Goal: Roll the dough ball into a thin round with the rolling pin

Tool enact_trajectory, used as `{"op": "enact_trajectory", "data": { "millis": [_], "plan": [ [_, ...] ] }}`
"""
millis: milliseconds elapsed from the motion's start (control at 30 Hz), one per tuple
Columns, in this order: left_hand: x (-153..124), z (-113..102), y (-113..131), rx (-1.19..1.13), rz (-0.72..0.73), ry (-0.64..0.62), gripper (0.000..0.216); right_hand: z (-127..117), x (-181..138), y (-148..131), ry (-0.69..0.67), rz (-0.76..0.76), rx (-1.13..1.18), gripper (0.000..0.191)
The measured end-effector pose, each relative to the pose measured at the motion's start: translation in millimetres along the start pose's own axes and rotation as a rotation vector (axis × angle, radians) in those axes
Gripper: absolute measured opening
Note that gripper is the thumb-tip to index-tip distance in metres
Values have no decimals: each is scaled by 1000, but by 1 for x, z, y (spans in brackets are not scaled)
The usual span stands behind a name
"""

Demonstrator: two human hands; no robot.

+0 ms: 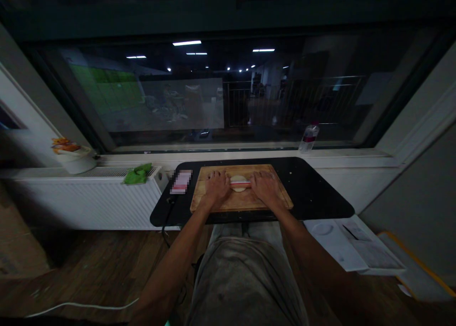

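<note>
Work in hand: rolling out a piece of dough (239,178) on a wooden board (245,203) that lies on the black tabletop (315,195), straight in front of the person. The dough sits at the middle of the board's far half, pale and roughly round, with a rolling pin (240,184) lying across its near part. The left hand (216,187) covers the pin's left end and the right hand (265,186) its right end. Both are palm-down, with fingers stretched forward and held close together, bearing on the pin rather than wrapped round it as far as can be seen. Judgement on progress: the piece is already flattened into a small disc, but it is barely wider than the gap between the hands and takes up little of the board, so the rolling looks early to midway; its thickness cannot be told. No further dough pieces or finished rounds can be made out. Also noted: a blurred pink-and-white item (181,181) on the tabletop's left part, a bottle (309,138) on the window sill, and a green cloth (137,174) on the radiator (89,200).
</note>
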State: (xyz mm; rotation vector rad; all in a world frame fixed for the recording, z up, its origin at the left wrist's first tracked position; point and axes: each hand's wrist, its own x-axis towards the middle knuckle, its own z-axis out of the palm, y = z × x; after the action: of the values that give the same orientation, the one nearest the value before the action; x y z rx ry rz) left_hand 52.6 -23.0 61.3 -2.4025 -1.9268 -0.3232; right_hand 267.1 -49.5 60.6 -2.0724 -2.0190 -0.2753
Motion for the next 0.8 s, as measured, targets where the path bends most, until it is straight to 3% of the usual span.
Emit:
{"op": "enact_trajectory", "data": {
  "millis": [267,800],
  "plan": [
    [0,3,1,-20,-10,25,40,-6,-3,-2,-13,10,3,57],
    [55,3,0,8,-53,60,50,-3,58,1,-132,48,-1,57]
  ]
}}
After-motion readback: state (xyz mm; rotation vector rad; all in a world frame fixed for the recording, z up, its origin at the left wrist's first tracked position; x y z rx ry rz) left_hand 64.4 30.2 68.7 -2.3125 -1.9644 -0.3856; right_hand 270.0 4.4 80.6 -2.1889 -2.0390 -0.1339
